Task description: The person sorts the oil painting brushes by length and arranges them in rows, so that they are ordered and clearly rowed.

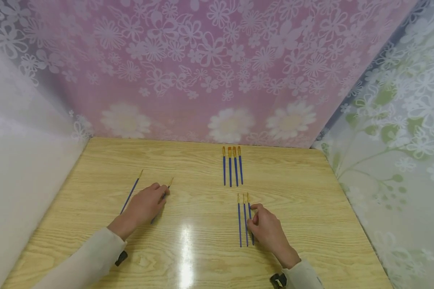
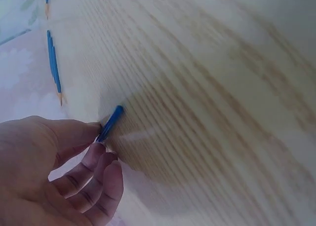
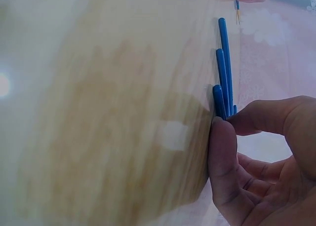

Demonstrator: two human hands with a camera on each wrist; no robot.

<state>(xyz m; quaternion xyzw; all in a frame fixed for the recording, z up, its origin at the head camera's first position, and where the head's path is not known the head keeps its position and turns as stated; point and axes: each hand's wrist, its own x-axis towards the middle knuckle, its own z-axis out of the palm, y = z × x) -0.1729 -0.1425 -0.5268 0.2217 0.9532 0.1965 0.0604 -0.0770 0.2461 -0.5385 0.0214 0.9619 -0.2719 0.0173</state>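
My left hand (image 1: 147, 204) pinches a thin blue-handled paintbrush (image 1: 170, 183) between thumb and fingers, its brush tip pointing away from me. In the left wrist view the blue handle end (image 2: 112, 121) sticks out past the fingertips, close to the table surface. Another thin paintbrush (image 1: 131, 195) lies slanted to the left of that hand, its lower end hidden behind the wrist. On the right, three thin paintbrushes (image 1: 244, 222) lie side by side. My right hand (image 1: 269, 230) pinches the rightmost one; its handle end (image 3: 218, 100) shows beyond the thumb in the right wrist view.
Several wider-tipped blue paintbrushes (image 1: 232, 168) lie in a row near the back of the wood-grain table (image 1: 188, 160). A pink floral cloth (image 1: 188, 80) hangs behind the table, with pale cloths along the left and right sides. Light reflects off the tabletop between the hands.
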